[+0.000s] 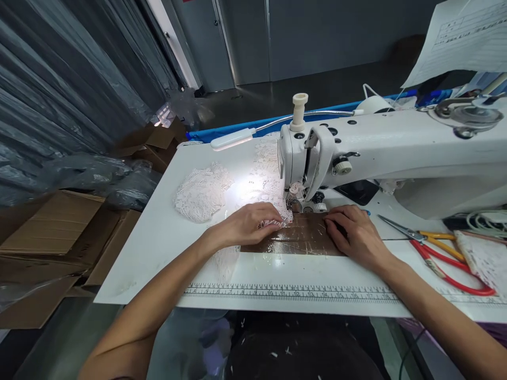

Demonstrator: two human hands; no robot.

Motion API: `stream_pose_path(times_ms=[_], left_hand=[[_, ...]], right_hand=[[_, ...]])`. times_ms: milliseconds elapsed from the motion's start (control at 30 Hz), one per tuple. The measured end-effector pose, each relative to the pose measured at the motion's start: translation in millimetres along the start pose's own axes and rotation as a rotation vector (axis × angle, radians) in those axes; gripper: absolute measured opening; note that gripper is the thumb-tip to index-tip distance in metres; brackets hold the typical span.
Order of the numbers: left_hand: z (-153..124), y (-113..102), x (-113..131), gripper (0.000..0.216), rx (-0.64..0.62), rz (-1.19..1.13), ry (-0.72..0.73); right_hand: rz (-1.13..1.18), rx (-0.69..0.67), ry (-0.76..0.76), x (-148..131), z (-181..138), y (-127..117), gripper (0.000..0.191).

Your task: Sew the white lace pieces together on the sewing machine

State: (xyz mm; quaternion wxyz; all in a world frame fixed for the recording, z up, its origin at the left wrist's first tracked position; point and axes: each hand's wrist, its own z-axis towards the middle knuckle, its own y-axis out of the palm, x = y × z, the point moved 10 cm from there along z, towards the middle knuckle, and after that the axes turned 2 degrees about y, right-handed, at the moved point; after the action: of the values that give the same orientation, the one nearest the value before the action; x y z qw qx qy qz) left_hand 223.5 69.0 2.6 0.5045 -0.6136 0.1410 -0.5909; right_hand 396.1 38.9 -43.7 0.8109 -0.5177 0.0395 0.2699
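A white sewing machine (380, 153) stands on a white table (158, 237). White lace fabric (206, 192) spreads to the left of the needle and runs under my left hand (247, 224). That hand lies flat on the lace, pinching it just left of the presser foot (295, 203). My right hand (354, 235) rests palm down on a brown taped patch (301, 240) of the table, fingertips close to the needle area. A lamp lights the lace brightly.
Red-and-yellow-handled scissors (439, 256) lie right of my right hand, beside more lace (481, 258). A ruler strip (293, 294) runs along the table's front edge. Cardboard boxes (51, 232) and plastic bags pile up at left. Paper sheet (459, 37) hangs top right.
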Motion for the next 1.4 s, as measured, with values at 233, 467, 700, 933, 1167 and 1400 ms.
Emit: stream_pose_path(times_ms=[233, 467, 700, 933, 1167, 1400], left_hand=[[18.6, 22.9, -32.0, 0.02, 0.079, 0.298, 0.081], [23.8, 17.2, -34.5, 0.02, 0.139, 0.29, 0.041], [20.5, 8.8, -37.6, 0.017, 0.275, 0.223, 0.017], [19.0, 16.2, -28.1, 0.018, 0.239, 0.399, 0.133], [20.3, 27.3, -22.3, 0.023, 0.191, 0.582, 0.144], [19.0, 27.7, -23.5, 0.024, 0.173, 0.574, 0.126]], right_hand=[[0.146, -0.006, -0.017, -10.6, 14.0, -6.3, 0.018], [0.257, -0.266, 0.24, -8.2, 40.8, 30.6, 0.016], [0.222, -0.218, 0.278, 1.5, 35.7, 43.2, 0.02], [0.163, -0.175, 0.238, -1.4, 30.5, 40.4, 0.022], [0.176, -0.18, 0.101, -21.6, 29.6, 39.5, 0.034], [0.028, -0.217, -0.023, -37.6, 29.8, 43.2, 0.039]])
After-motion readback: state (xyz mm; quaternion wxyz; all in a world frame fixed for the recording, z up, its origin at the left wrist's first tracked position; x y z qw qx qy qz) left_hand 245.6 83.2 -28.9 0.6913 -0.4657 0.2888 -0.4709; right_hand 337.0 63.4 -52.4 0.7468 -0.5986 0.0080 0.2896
